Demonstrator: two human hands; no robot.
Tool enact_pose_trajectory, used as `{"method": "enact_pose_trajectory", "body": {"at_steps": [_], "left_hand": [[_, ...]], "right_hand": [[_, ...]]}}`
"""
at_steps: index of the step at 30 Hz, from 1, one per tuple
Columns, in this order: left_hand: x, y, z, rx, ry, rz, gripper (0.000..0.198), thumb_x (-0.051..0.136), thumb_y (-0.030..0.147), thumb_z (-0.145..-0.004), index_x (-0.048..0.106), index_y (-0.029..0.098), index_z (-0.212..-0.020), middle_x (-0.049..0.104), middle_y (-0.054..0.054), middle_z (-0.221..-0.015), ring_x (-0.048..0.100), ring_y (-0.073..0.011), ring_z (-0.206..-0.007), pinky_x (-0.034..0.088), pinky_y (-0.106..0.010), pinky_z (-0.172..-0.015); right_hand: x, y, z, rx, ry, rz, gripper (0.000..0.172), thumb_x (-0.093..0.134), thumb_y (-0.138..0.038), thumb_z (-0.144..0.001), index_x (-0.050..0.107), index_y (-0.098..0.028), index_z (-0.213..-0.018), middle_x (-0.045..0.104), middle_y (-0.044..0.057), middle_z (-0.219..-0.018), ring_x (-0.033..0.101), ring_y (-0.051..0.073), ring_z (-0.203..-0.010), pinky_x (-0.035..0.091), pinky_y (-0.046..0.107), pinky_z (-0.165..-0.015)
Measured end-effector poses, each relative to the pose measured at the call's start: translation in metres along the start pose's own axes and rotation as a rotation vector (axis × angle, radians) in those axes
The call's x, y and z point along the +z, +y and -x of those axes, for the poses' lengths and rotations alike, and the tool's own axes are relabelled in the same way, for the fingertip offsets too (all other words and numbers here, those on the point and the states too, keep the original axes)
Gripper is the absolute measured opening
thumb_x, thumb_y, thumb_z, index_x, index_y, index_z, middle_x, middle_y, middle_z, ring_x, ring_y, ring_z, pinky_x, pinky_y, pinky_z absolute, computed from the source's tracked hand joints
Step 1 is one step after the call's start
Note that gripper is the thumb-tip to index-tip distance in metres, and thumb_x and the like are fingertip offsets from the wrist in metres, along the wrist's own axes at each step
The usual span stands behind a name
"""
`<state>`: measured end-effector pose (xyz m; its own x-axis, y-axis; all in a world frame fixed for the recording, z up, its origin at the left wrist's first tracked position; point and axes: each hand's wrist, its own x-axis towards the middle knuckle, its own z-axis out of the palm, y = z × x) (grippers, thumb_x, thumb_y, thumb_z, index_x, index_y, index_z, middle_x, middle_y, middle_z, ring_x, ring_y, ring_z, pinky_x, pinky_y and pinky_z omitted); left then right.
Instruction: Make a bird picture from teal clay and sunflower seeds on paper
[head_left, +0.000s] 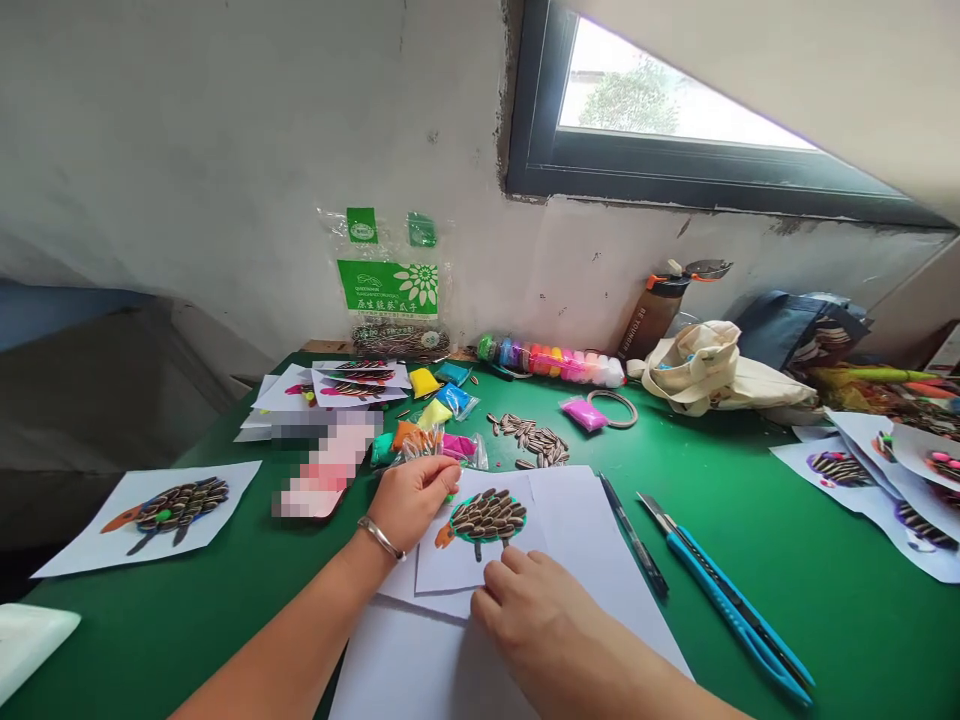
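My left hand point(414, 503), with a bracelet at the wrist, pinches a small piece of green clay point(451, 497) by the upper left corner of a paper picture. The picture point(442, 575) shows a bird point(489, 515) of striped sunflower seeds, with a green clay outline, an orange head and dark legs. My right hand point(536, 605) is at the picture's lower right edge, fingers curled, fingertips close to the bird's leg. Whatever they hold, if anything, is hidden. White sheets point(592, 560) lie beneath the picture.
Loose sunflower seeds point(536, 440) and clay packets point(454, 400) lie behind my hands. To the right are a pen point(634, 535) and a blue utility knife point(731, 600) with its blade out. Another seed bird picture point(225, 540) lies left. A seed bag point(390, 290) stands against the wall.
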<state>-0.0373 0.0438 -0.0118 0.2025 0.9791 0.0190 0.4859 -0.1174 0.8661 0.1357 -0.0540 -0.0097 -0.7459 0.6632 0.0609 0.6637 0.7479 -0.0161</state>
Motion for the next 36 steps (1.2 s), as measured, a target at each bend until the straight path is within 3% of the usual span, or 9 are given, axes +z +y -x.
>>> {"method": "enact_pose_trajectory", "body": {"at_steps": [7,11,14,16,19,23,28,36], "left_hand": [[0.001,0.003,0.0,-0.027,-0.006,0.032,0.028,0.059,0.044,-0.076,0.072,0.022,-0.086,0.073,-0.002,-0.078,0.07,-0.0218,-0.075,0.054,-0.028,-0.068],[0.001,0.005,0.0,-0.038,0.0,0.046,0.028,0.06,0.044,-0.075,0.071,0.021,-0.085,0.073,-0.002,-0.077,0.07,-0.0217,-0.073,0.054,-0.029,-0.069],[0.002,0.009,0.001,-0.086,-0.022,0.166,0.032,0.064,0.046,-0.071,0.07,0.018,-0.084,0.072,-0.004,-0.077,0.07,-0.0212,-0.07,0.055,-0.031,-0.067],[0.003,0.014,0.003,-0.15,-0.063,0.319,0.037,0.069,0.049,-0.067,0.069,0.015,-0.081,0.07,-0.005,-0.074,0.068,-0.0197,-0.066,0.055,-0.031,-0.065],[0.009,0.022,0.008,-0.236,-0.15,0.474,0.045,0.073,0.055,-0.061,0.068,0.013,-0.076,0.068,-0.004,-0.068,0.065,-0.0165,-0.06,0.054,-0.029,-0.06],[0.019,0.031,0.019,-0.233,-0.319,0.513,0.048,0.07,0.06,-0.064,0.065,0.012,-0.066,0.065,-0.004,-0.064,0.062,-0.0136,-0.055,0.051,-0.025,-0.056],[0.027,0.036,0.028,-0.181,-0.482,0.525,0.056,0.06,0.067,-0.07,0.063,0.011,-0.063,0.059,-0.003,-0.054,0.057,-0.0132,-0.046,0.044,-0.023,-0.043],[0.025,0.03,0.027,-0.283,-0.485,0.622,0.052,0.068,0.061,-0.067,0.068,0.01,-0.071,0.064,-0.006,-0.065,0.061,-0.0141,-0.055,0.048,-0.023,-0.049]], "right_hand": [[0.0,0.008,0.012,0.019,-0.136,-0.042,0.009,0.065,-0.015,-0.067,0.057,-0.018,-0.067,0.06,0.001,-0.061,0.054,0.015,-0.054,0.025,0.03,-0.045],[-0.017,0.015,0.028,0.035,-0.214,-0.09,0.01,0.062,-0.011,-0.067,0.06,-0.019,-0.061,0.061,0.001,-0.056,0.052,0.013,-0.049,0.022,0.028,-0.043],[-0.036,0.018,0.032,0.105,-0.226,-0.27,0.011,0.066,-0.018,-0.07,0.061,-0.021,-0.06,0.061,-0.002,-0.057,0.052,0.012,-0.05,0.024,0.026,-0.041],[-0.046,0.021,0.029,0.151,-0.117,-0.459,0.006,0.069,-0.024,-0.072,0.063,-0.023,-0.071,0.065,-0.003,-0.07,0.057,0.012,-0.062,0.034,0.022,-0.048],[-0.047,0.027,0.02,0.305,0.184,-0.626,0.005,0.059,-0.018,-0.083,0.06,-0.023,-0.085,0.063,-0.001,-0.085,0.057,0.012,-0.08,0.043,0.022,-0.069],[-0.028,0.034,0.008,0.47,0.434,-0.659,0.014,0.058,-0.018,-0.084,0.057,-0.021,-0.097,0.058,0.002,-0.085,0.053,0.014,-0.076,0.043,0.025,-0.066],[-0.016,0.034,0.002,0.457,0.424,-0.713,0.007,0.055,-0.016,-0.086,0.06,-0.022,-0.084,0.057,0.0,-0.079,0.051,0.013,-0.072,0.04,0.023,-0.061],[-0.014,0.035,0.001,0.418,0.491,-0.732,0.012,0.052,-0.015,-0.088,0.06,-0.02,-0.08,0.057,0.0,-0.078,0.051,0.012,-0.07,0.04,0.023,-0.062]]}}
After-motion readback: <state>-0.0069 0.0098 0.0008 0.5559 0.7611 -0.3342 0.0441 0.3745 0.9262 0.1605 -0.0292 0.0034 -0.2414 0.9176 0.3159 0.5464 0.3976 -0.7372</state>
